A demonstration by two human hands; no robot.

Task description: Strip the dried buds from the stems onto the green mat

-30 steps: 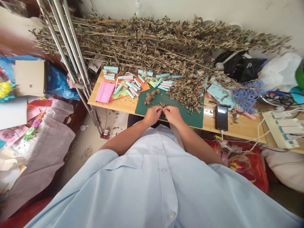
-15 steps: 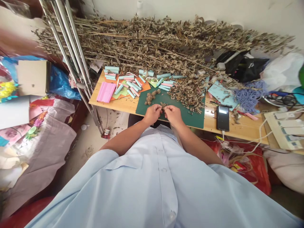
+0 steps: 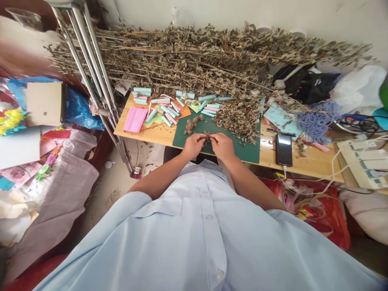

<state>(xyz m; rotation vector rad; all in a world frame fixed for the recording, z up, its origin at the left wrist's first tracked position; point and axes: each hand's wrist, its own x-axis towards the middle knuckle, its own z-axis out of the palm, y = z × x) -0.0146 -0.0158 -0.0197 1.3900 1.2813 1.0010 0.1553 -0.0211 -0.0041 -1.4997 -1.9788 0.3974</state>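
White plaster wall (image 3: 212,14) stands behind a light wooden bench (image 3: 306,165). Stainless steel tubes (image 3: 91,76) lean at its left end, over a pale, littered floor (image 3: 112,194) beside a cloth-covered bed (image 3: 62,194).

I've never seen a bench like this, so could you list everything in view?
wooden table: one, light tan, under everything here
dried leafy stalks: many, brown, heaped along the table's back
crumbled dried leaves: one pile, brown, on the mat
cutting mat: one, dark green, on the table
rolled paper tubes: many, pale blue and pink, left of the mat
pink paper: one piece, at the table's left end
smartphone: one, black, right of the mat
purple yarn: one tangle, right of the phone
black bag: one, behind the yarn
steel poles: several, silver, left of the table
power strip: one, white, far right
dried leaf clump: one, brown, between the fingertips
left hand: one, pinching the clump over the mat
right hand: one, pinching the clump beside the left hand
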